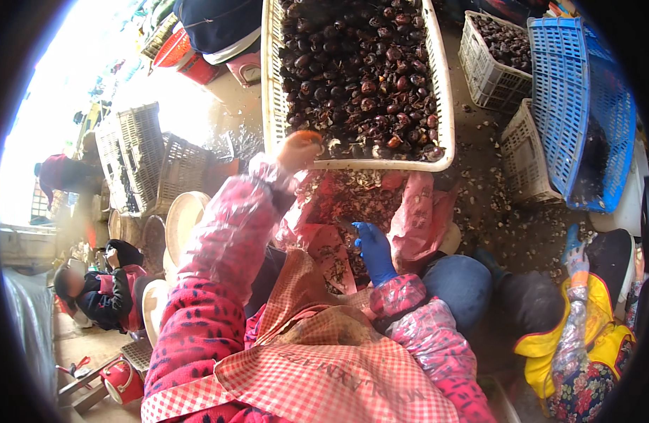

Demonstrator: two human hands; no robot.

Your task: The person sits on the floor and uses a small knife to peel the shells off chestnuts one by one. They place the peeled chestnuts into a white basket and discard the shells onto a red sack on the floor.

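My left hand, with orange coverings on its fingertips, is at the near left corner of a white plastic crate. Dark water chestnuts fill that crate. The left fingers are curled; whether they grip one is hidden. In a blue rubber glove, my right hand is above my lap with bent fingers. A slim dark tool, apparently a small knife, juts from it. Below both hands, a pink woven sack lies open between my knees, with peelings in and around it.
At right stand a blue plastic crate and a white crate of water chestnuts. A co-worker in a yellow vest sits there. On the left are stacked crates, round basins, a seated person and a red bucket.
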